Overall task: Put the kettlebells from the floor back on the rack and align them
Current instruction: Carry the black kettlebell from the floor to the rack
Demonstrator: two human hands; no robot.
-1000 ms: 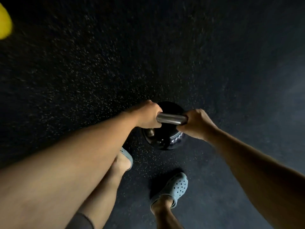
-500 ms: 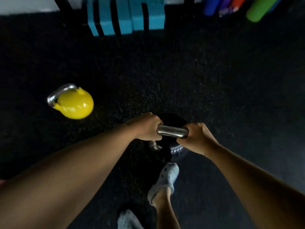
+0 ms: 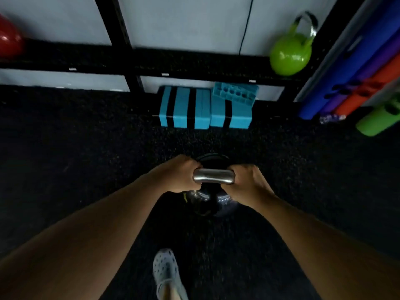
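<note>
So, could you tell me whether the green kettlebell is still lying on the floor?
No, the green kettlebell sits up on the black rack shelf at the right end, above the floor.

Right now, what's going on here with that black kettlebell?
A person is carrying the black kettlebell with both hands on its steel handle: the left hand grips one end, the right hand the other. They face the low black rack along the wall. A green kettlebell already sits on it at the right, a red one at the far left. Blue foam blocks lie on the floor under the rack.
</note>
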